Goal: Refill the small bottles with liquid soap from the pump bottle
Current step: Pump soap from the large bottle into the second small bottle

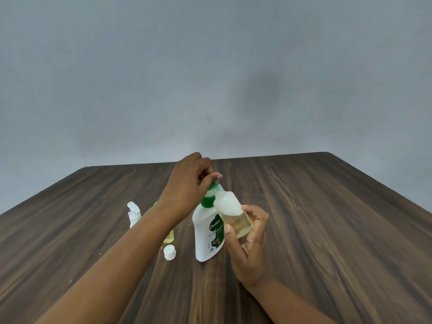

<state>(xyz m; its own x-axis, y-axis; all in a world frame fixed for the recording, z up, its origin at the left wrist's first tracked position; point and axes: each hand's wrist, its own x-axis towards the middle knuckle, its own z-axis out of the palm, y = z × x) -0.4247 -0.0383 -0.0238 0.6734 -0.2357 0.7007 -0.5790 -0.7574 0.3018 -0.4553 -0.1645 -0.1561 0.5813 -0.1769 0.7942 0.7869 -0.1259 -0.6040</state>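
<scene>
- Pressing down from above, the left hand (187,183) sits curled over the green pump head of the pump bottle (208,232), thumb tip forward over the nozzle, forearm running in from the lower left.
- The pump bottle stands upright on the table (327,230), white with a green label.
- The right hand (249,239) is clamped around a small bottle (233,216), fingers on its right side and thumb on the near side, holding it tilted with its mouth at the nozzle; pale yellow liquid with white foam shows inside.
- Left of the pump bottle lie a white cap (169,252), a second small bottle (168,237) partly hidden by the left forearm, and a white spray bottle (134,214).
- The table's right half and far edge lie bare, well apart from both hands.
</scene>
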